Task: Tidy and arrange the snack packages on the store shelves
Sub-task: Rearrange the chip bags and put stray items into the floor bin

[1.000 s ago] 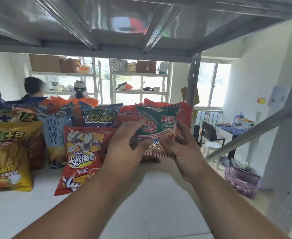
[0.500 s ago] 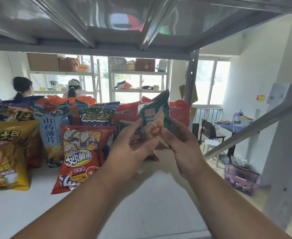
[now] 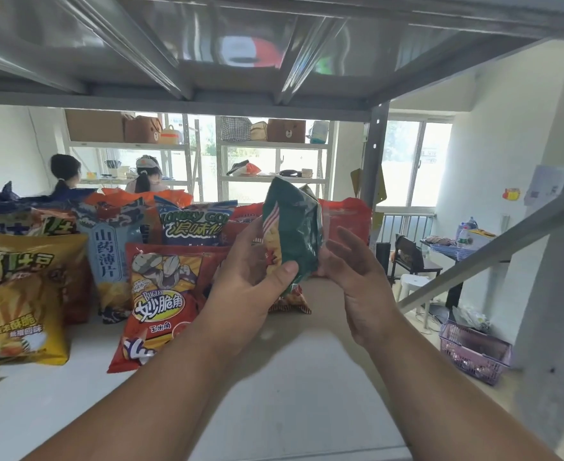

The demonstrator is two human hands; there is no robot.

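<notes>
Green snack packet (image 3: 293, 234) held upright above the grey shelf (image 3: 274, 387), turned edge-on to the camera where a second ago its printed face pointed forward. Gripped by the left hand (image 3: 250, 281), thumb pressed across the packet's lower front and fingers (image 3: 245, 234) curled behind it. Loosened from the packet since half a second ago, the right hand (image 3: 357, 277), its fingers now spread and straight just beside the packet's right edge; contact at the fingertips impossible to judge. Behind and below the green packet, a small red-and-orange bag (image 3: 290, 299) standing on the shelf, unmoved. To the left, as before, a red corn-snack bag (image 3: 164, 294) leaning at the front, a pale blue chip bag (image 3: 107, 257) behind it, a dark bag with green lettering (image 3: 194, 224) in the back row and a yellow bag (image 3: 17, 297) at the far left. Beyond the shelf's right end, on the floor, a purple basket (image 3: 473, 351). Two seated people (image 3: 107, 174) in the background, backs turned.
</notes>
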